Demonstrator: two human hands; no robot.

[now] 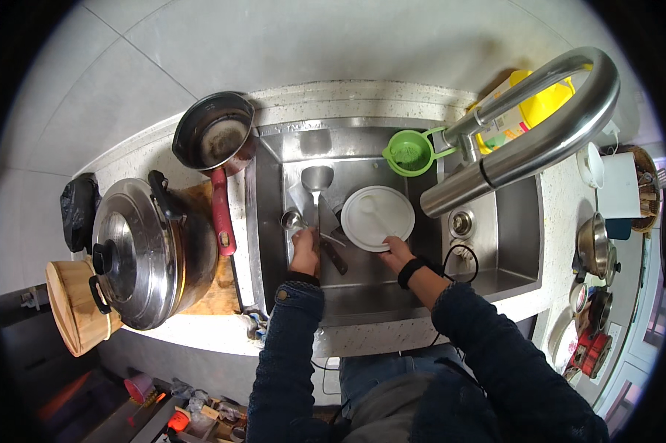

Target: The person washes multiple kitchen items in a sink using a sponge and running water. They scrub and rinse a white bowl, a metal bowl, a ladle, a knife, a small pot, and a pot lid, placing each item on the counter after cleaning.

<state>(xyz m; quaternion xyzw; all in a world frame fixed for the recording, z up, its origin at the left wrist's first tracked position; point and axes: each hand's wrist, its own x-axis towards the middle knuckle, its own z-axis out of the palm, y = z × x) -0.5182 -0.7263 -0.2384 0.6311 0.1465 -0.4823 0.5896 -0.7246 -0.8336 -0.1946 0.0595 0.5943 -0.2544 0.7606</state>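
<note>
My left hand [305, 252] is closed at the left side of the stainless steel sink [360, 304], around the handle of a metal spatula [317, 180]. Close by its fingertips is a small metal ladle [292, 220]; whether the hand also grips that is unclear. Under and beside the spatula lie a cleaver's blade [324, 213] and its dark handle [337, 259]. With its fingers at the lower rim, my right hand [397, 253] holds a white plate [374, 216], on which a pale spoon shape shows. A green strainer [410, 154] sits at the back by the divider.
The steel faucet [476, 180] arches over the right basin. Left of the sink stand a saucepan [219, 135] with a red handle, a large lidded pot [139, 255] and a wooden steamer [78, 310]. A yellow container [543, 105] is behind the faucet; metal bowls [593, 243] stand at right.
</note>
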